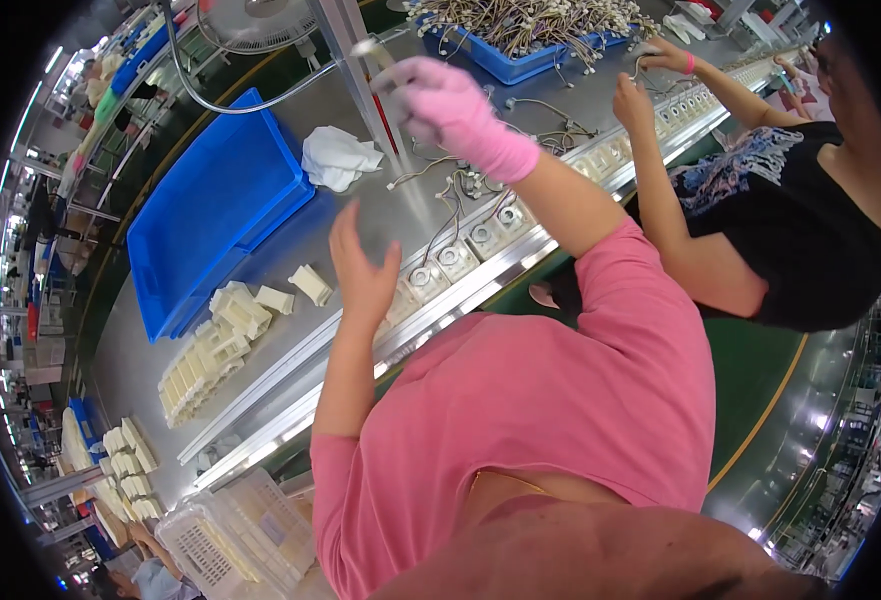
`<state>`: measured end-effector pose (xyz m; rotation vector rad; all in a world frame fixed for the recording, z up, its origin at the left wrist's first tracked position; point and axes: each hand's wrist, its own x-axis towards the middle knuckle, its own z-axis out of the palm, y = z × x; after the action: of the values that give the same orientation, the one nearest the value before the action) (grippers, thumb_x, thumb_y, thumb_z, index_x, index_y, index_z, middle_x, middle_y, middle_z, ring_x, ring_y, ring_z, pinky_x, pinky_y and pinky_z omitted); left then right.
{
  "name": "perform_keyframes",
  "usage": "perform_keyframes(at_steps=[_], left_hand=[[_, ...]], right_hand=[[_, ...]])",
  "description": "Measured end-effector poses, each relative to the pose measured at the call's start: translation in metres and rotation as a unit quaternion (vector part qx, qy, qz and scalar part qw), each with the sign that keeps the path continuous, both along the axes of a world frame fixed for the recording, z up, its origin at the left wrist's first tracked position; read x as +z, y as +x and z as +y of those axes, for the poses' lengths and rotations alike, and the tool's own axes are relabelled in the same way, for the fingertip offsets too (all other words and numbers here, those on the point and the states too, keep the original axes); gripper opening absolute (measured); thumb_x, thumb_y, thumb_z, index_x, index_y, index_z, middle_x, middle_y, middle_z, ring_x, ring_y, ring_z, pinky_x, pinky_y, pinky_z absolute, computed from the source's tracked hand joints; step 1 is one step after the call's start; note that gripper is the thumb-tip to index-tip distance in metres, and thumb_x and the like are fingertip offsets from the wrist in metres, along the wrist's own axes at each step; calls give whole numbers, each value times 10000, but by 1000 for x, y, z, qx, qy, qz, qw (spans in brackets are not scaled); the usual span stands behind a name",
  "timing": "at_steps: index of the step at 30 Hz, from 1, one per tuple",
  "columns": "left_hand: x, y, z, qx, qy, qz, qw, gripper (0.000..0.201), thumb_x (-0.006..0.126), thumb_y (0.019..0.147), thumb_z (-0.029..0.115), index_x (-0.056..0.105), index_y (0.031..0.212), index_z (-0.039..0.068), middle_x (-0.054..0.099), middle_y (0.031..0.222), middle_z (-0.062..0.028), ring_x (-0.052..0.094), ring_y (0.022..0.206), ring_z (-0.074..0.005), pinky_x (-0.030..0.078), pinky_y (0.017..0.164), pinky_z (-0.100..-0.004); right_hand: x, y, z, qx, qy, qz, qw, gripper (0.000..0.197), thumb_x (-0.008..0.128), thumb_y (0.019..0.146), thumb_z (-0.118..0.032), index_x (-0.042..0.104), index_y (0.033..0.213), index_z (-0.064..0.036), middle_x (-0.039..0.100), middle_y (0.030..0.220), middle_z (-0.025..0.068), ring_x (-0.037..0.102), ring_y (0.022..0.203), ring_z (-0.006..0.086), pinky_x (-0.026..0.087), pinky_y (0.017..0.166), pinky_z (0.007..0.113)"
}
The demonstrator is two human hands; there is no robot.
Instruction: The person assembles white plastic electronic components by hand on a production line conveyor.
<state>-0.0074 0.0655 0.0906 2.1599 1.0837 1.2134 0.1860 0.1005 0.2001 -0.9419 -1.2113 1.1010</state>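
My right hand (450, 115), in a pink glove, is raised beside the metal post (345, 50). Its fingers are curled, and a pale, blurred end of something (371, 50) sticks out by them; its kind cannot be made out. Bare and with fingers apart, my left hand (362, 272) hovers above the near edge of the bench, holding nothing. Just right of it, white square housings with round centres (450, 258) stand in a row along the metal rail. Thin wire leads with small white connectors (450, 200) lie beyond that row.
An empty blue bin (210, 210) stands at left, with a crumpled white cloth (338, 158) beside it. Cream plastic housings (205, 360) line the bench. Another blue bin (520, 62) is heaped with wire leads. A co-worker in black (770, 220) handles wires at right. Clear plastic baskets (235, 535) stand lower left.
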Motion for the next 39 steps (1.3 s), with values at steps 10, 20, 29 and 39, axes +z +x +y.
perform_keyframes(at_steps=[10, 20, 29, 39], left_hand=[[-24, -34, 25, -224, -453, -80, 859, 386, 384, 917, 288, 591, 791, -13, 606, 749, -111, 590, 793, -167, 448, 642, -271], [-43, -28, 15, -90, -560, -395, 723, 445, 289, 945, 354, 452, 1195, 23, 546, 1079, -122, 534, 981, -234, 423, 868, -344], [-71, -58, 12, -26, -431, -147, 890, 336, 508, 859, 332, 542, 725, 25, 568, 762, -72, 502, 619, -149, 398, 574, -294], [-77, -73, -25, -48, 14, 121, 991, 95, 586, 709, 124, 544, 747, 48, 480, 784, -94, 460, 784, -283, 339, 671, -385]], right_hand=[[-23, -77, -17, -3, 133, -164, 977, 248, 455, 847, -121, 508, 1064, -12, 537, 709, 46, 482, 556, 97, 391, 512, 220], [-134, -94, -48, 92, -23, -377, 921, 393, 517, 789, -333, 470, 1031, -28, 560, 855, 195, 534, 836, 362, 417, 742, 414], [-124, -75, -44, 202, -22, -405, 891, 319, 572, 750, -243, 508, 999, -54, 573, 834, 129, 560, 756, 296, 443, 684, 348], [-142, -83, -56, 289, 139, -674, 666, 260, 566, 747, -210, 512, 986, -125, 576, 844, 86, 586, 821, 276, 451, 660, 415]])
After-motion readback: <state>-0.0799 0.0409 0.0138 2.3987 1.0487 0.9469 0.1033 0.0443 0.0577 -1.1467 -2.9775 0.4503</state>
